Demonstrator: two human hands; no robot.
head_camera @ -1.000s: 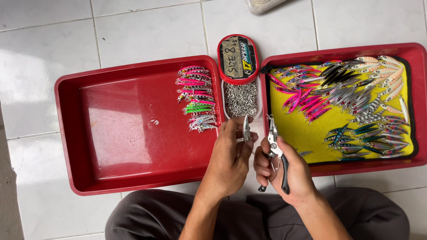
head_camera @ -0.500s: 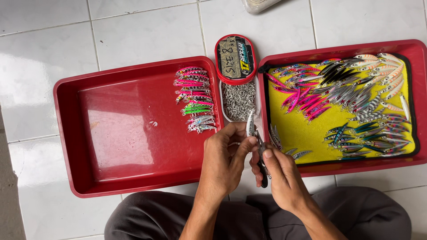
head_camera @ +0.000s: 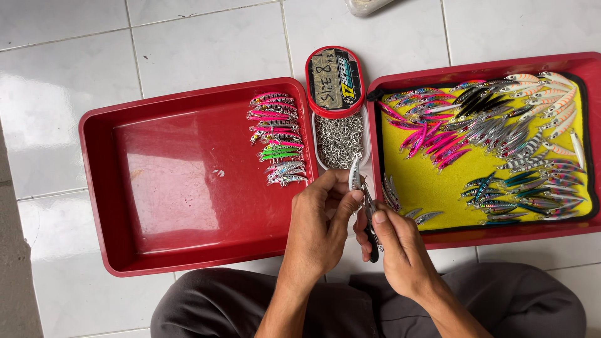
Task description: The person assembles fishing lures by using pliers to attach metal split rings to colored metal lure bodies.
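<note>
left hand (head_camera: 316,216): pinched shut on silver lure (head_camera: 354,175), long axis upright, over floor gap between red trays (head_camera: 188,253) | right hand (head_camera: 394,244): closed round black-handled pliers (head_camera: 370,228), tips just right of lure's lower end, touching or not unclear

Bright, even daylight, sharp focus throughout, with soft glare on the white floor tiles (head_camera: 188,44) and left red tray (head_camera: 163,181).

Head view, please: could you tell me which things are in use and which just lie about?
In use: left hand, silver lure, right hand, pliers, tub of rings.
Lying about: tub lid, pale object at top edge.
</note>
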